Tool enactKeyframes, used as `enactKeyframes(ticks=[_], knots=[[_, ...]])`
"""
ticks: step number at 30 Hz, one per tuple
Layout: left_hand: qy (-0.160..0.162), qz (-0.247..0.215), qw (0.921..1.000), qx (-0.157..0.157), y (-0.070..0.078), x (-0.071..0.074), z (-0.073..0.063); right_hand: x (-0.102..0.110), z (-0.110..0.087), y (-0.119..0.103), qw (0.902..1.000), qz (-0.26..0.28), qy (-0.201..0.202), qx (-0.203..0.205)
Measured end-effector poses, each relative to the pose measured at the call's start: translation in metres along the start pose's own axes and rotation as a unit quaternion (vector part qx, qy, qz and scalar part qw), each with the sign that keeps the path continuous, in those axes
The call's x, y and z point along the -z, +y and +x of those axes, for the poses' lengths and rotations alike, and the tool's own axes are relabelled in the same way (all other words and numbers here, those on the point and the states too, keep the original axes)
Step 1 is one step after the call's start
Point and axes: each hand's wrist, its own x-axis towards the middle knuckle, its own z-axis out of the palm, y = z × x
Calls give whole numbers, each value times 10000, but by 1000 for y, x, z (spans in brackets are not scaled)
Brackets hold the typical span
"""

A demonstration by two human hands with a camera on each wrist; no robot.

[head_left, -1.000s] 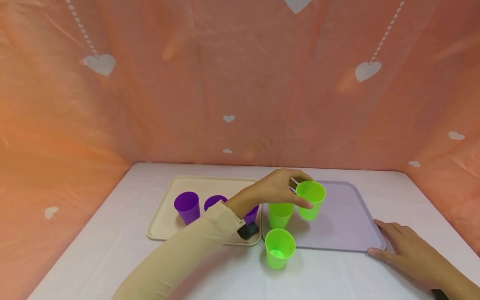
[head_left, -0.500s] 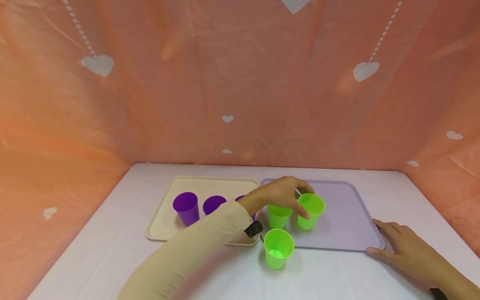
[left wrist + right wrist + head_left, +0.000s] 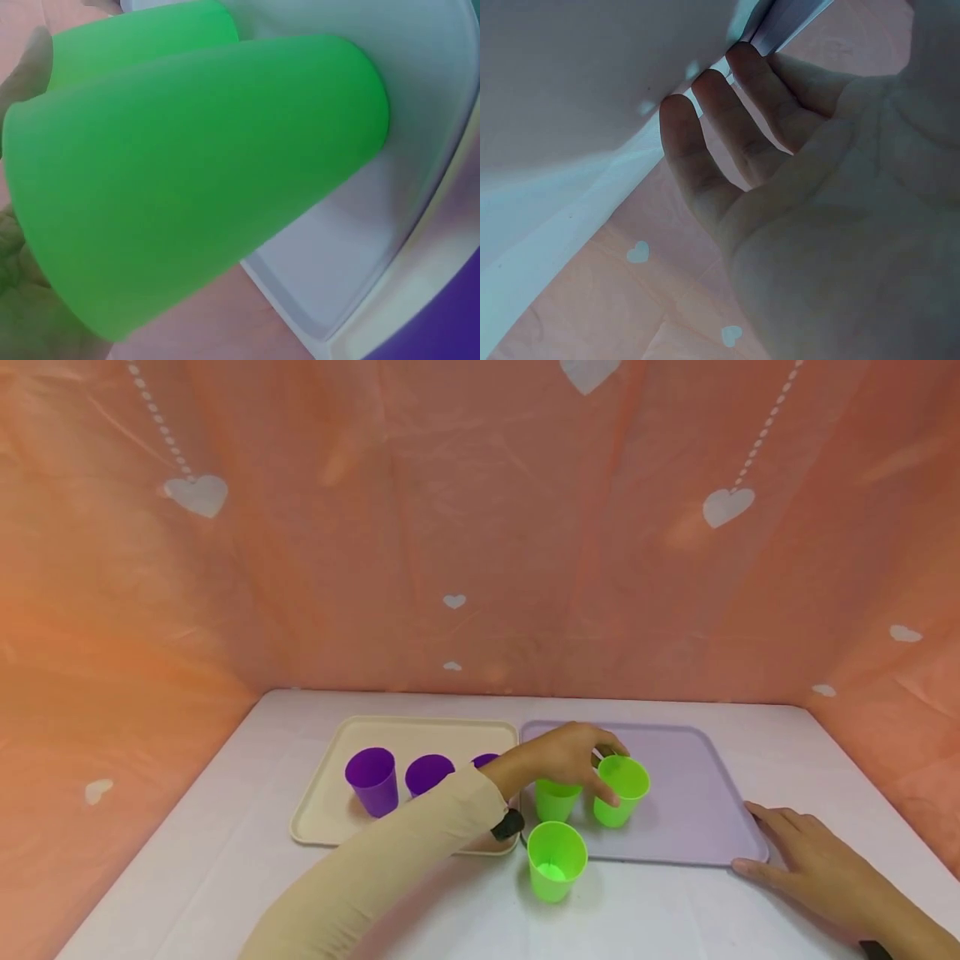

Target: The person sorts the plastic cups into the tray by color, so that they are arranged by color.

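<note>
My left hand reaches across to the lavender tray and holds a lime-green cup by its upper part, thumb on the near side and fingers on the far side. The cup stands upright on the tray. Just left of it, partly behind the hand, is a second green cup, which looms large in the left wrist view. A third green cup stands on the table in front of the trays. My right hand rests at the tray's near right corner, fingers nearly straight and touching its edge.
A cream tray lies against the lavender tray's left side. It bears purple cups, one partly covered by the left forearm. White cloth spreads under everything, and an orange curtain with hearts encloses the back and sides.
My left hand has lowered the green cup onto the lavender tray, beside the other green cup. The right hand has stayed at the tray's corner.
</note>
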Motion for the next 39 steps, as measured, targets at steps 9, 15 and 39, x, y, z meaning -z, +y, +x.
enactKeyframes(ticks=[9,15,39], knots=[[-28,249,9996,-116,3,-2,0,-2,-1,1,10000,-26,18,-54],[25,102,9995,-306,1,5,-8,-3,-1,1,9999,-101,43,-29],[1779,-456,9776,-1025,-3,-7,-134,0,3,0,9999,-50,-86,-104]])
